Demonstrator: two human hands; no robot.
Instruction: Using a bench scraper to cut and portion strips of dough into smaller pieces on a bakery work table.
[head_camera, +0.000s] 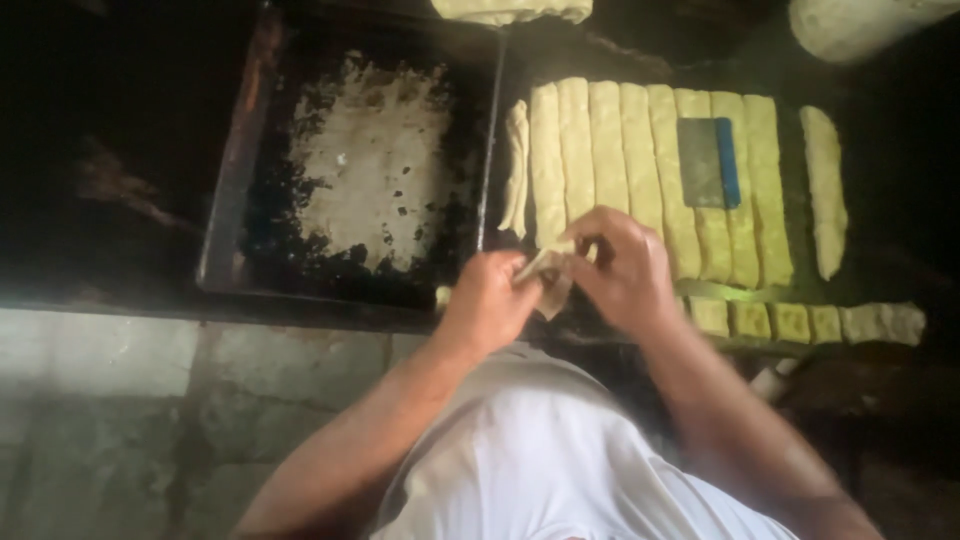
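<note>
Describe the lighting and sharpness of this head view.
Head view: dim overall, with corners falling to black; soft and slightly motion-blurred at the left hand and right hand pinching a dough piece; the pale dough strips and the tray get the most light.

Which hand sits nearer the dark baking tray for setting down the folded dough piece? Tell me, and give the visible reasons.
Probably the left hand. It holds the pale folded dough piece together with the right hand, but it lies beside the dark, flour-crusted metal baking tray; the right hand sits over the long pale dough strips.
</note>
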